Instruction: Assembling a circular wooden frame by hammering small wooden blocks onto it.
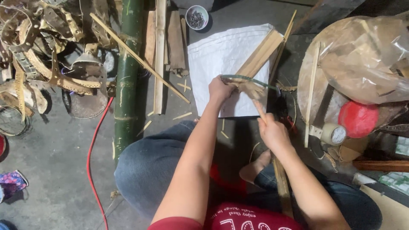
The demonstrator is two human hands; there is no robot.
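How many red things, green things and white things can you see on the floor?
Red: 2, a round lid and a cable
Green: 2, a bamboo pole and a thin strip in the left hand
White: 1, a sack
Total: 5

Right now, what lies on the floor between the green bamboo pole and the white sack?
In the head view, between the green bamboo pole and the white sack lie flat wooden slats and scattered splinters.

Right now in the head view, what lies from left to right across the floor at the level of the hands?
Pile of punched strips → red cable → green bamboo pole → left hand → right hand → roll of tape → red round object.
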